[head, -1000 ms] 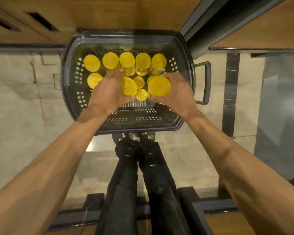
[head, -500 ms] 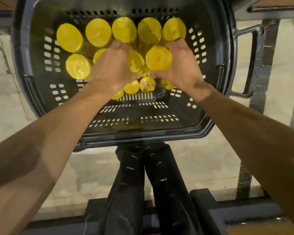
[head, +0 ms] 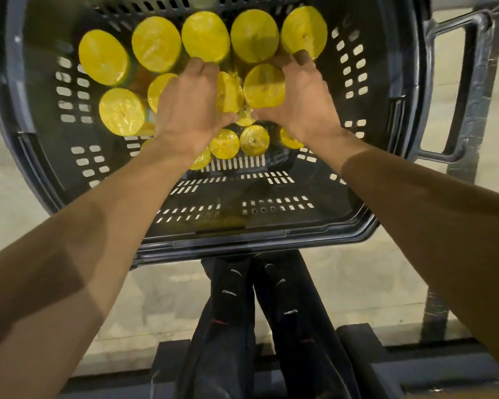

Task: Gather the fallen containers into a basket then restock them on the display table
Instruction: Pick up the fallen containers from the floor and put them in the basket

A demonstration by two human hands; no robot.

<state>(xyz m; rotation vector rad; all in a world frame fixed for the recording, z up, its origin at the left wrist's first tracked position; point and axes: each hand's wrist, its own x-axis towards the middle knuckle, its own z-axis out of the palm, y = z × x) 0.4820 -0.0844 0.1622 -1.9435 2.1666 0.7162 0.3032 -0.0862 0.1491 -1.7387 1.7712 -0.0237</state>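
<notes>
The fingers (head: 198,67) of the left hand (head: 189,108) are curled round the side of a yellow-lidded container (head: 228,92), which is tipped so its lid faces sideways. The fingers (head: 301,57) of the right hand (head: 304,102) wrap over the far side of a second container (head: 264,86) that touches the first. The thumbs nearly meet below the pair, and most fingertips are hidden behind the lids. Both held containers sit near the middle of the basket (head: 242,243), raised above its floor. They look like stiff cylinders, light enough for one hand each. The lids appear to be under glossy film, so they are probably slippery, and a grip round the body below the lid seems safer than a pinch on the lid edge. A row of five containers (head: 205,36) stands upright along the basket's far wall, lids up and packed shoulder to shoulder. Two more containers (head: 121,110) stand toward its left wall. Several lower lids (head: 254,140) show under the wrists, closer to the basket's near wall, and whether those stand or lean cannot be told. The near part of the basket floor shows only its slotted plastic. The side handle (head: 455,90) juts from the basket's right wall, and a pale floor (head: 9,180) lies under and around the basket.
</notes>
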